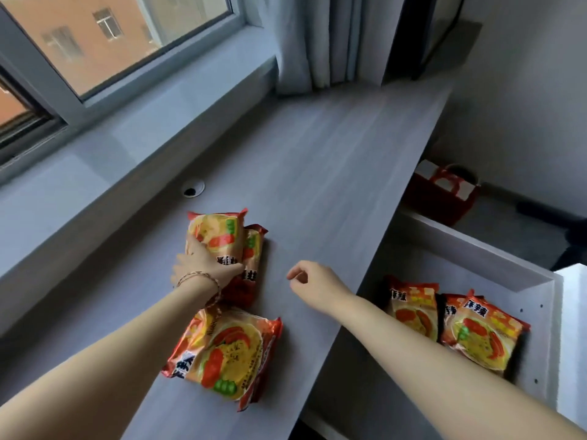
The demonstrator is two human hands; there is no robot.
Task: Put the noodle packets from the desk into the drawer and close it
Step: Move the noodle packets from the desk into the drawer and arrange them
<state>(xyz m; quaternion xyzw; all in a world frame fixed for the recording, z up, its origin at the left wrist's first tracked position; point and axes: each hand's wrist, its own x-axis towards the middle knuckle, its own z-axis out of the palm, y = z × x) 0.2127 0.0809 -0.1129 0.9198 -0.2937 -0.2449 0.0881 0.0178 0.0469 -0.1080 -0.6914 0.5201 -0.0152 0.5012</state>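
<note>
Judging by the open drawer (540,281) at right, two noodle packets (454,328) are stowed; three remain on the counter (317,173). Left hand (203,265) grips the far upright packet (216,233), a second leaning beside it, a third (225,354) lying nearer. Right hand (313,277) hovers loosely curled, empty. Wrappers are glossy orange-red.

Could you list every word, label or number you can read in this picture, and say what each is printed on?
No text can be read with confidence.
Noodle packet held by the left hand: dark characters, too blurred.
Near desk packet: large characters at its lower left corner, partly cut off and blurred.
Drawer packets: bold characters along the top edges, blurred.
No numbers or signs elsewhere.
</note>
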